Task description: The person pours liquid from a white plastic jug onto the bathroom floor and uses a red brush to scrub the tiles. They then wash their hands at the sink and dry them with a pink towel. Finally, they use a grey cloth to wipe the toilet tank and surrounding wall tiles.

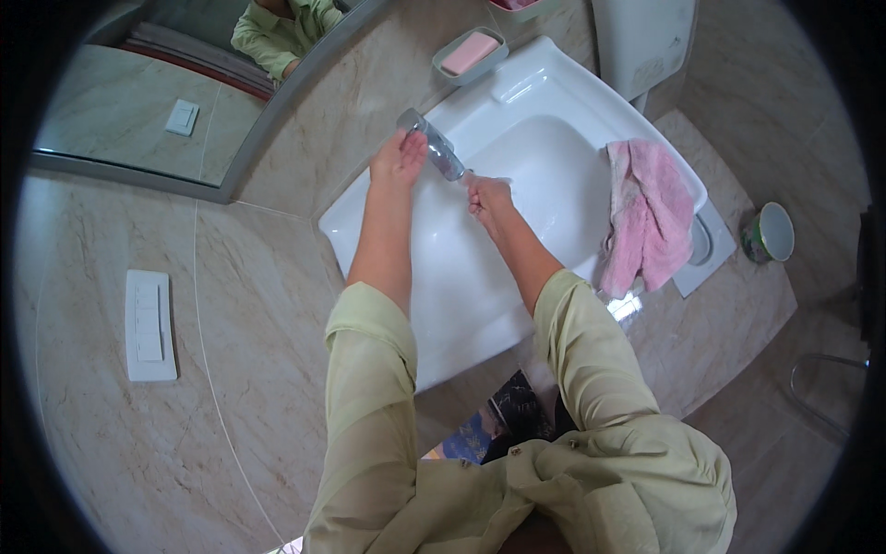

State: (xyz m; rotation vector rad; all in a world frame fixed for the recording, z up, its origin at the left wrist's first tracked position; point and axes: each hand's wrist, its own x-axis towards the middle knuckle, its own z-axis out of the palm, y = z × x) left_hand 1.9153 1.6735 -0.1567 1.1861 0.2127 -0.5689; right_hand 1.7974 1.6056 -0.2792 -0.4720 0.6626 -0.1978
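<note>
A chrome faucet (443, 151) stands at the back left of a white ceramic washbasin (457, 277). My left hand (400, 158) is raised against the handle side of the faucet, palm partly showing and fingers slightly bent; no grip around the metal can be seen. Just below the spout is my right hand (490, 197), its fingers curled in and nothing visible in them. Water appears to run over its knuckles. A pink towel (647, 215) hangs over the basin's right rim.
A bar of pink soap (471, 54) lies in a grey soap dish (484, 69) behind the basin. Right of the towel stands a green patterned cup (767, 234). A framed mirror (138, 124) and a switch panel (151, 325) are on the left wall. A white tank (644, 41) is at the back right.
</note>
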